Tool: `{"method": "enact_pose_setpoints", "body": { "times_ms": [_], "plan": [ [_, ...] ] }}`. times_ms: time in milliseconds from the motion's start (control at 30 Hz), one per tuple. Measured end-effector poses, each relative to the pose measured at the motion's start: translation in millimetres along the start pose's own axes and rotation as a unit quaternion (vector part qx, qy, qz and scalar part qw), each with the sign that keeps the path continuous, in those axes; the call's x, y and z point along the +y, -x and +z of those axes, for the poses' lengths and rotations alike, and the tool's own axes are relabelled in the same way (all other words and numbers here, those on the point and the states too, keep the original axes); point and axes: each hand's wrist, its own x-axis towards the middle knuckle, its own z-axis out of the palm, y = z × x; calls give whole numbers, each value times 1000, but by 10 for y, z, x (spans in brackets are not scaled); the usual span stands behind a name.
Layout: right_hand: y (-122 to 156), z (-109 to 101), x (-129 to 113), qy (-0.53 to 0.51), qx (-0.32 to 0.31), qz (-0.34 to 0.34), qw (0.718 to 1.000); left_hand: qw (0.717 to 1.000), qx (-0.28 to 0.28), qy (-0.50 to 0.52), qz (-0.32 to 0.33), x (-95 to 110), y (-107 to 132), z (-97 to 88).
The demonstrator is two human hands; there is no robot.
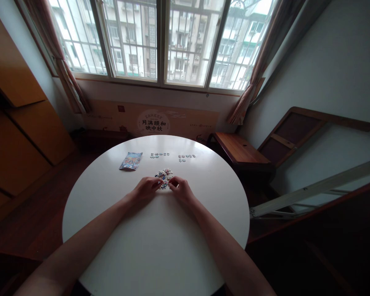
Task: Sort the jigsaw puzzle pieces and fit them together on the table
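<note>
A heap of small jigsaw puzzle pieces [164,173] lies on the round white table [154,246], with blue, white and reddish bits showing. My left hand [147,186] reaches the heap's left side, its fingers curled and pinched together. From the right, my right hand [180,188] meets the same heap, thumb and fingers also closed. Whatever sits between the fingertips of either hand is too small to make out. Beyond the heap, loose pieces lie in short rows in two groups, a left group [159,155] and a right group [186,156].
A blue printed puzzle bag [131,161] lies on the table's far left. Past the table stand a wooden bench [243,149] at right and a printed banner [179,119] under the barred window [132,41]. Wooden cabinets [33,135] line the left.
</note>
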Motion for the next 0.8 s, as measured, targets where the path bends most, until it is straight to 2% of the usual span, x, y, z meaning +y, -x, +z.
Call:
{"method": "enact_pose_setpoints", "body": {
  "times_ms": [800],
  "plan": [
    [-3,10,2,-8,4,-6,1000,1000,1,-5,1,19,0,-4]
  ]
}}
